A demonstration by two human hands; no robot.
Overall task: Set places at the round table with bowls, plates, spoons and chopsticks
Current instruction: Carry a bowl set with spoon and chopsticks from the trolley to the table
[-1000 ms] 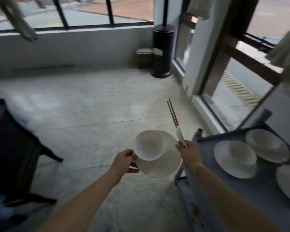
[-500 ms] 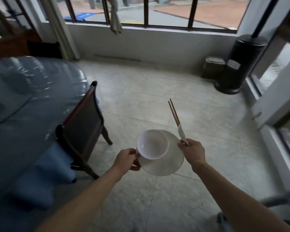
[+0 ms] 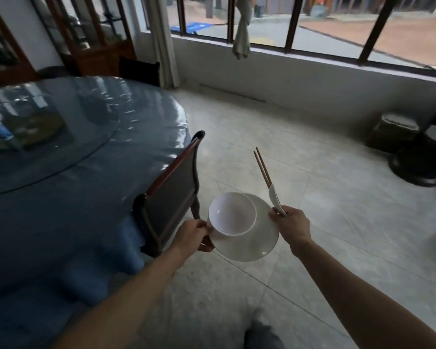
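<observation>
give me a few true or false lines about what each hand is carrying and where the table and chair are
1. The left hand holds the white plate with the white bowl on it. True.
2. The right hand holds only chopsticks. False: it grips the chopsticks and a white spoon together.
3. The bowl is full of food. False: its inside is bare and white.
4. The round table lies to the person's left, under a blue cover. True.
5. The chair lies tipped over on the floor. False: it stands upright at the table's edge.
</observation>
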